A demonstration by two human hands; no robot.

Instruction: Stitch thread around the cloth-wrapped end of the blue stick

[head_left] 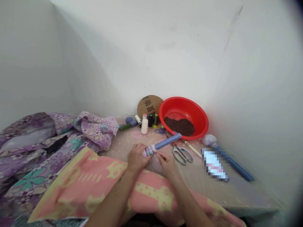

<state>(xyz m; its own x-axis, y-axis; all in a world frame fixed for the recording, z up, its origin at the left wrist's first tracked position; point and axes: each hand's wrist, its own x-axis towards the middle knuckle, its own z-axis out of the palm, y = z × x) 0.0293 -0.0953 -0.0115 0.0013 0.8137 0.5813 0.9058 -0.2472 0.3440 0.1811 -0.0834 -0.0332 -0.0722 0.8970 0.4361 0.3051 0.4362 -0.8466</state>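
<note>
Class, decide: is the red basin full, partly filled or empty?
Partly filled: dark brown material lies in the red basin, leaving much inside bare.

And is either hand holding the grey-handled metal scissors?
No, the grey-handled metal scissors lie on the pale patterned tabletop, while the left hand grips a slim blue rod's wrapped end.

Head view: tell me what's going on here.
A person's left hand holds a blue rod by its end with the patterned wrapping. The right hand is pinched close to that wrapping; what it pinches is too small to make out. Beyond them, scissors lie on the table, near a red basin holding something brown.
</note>
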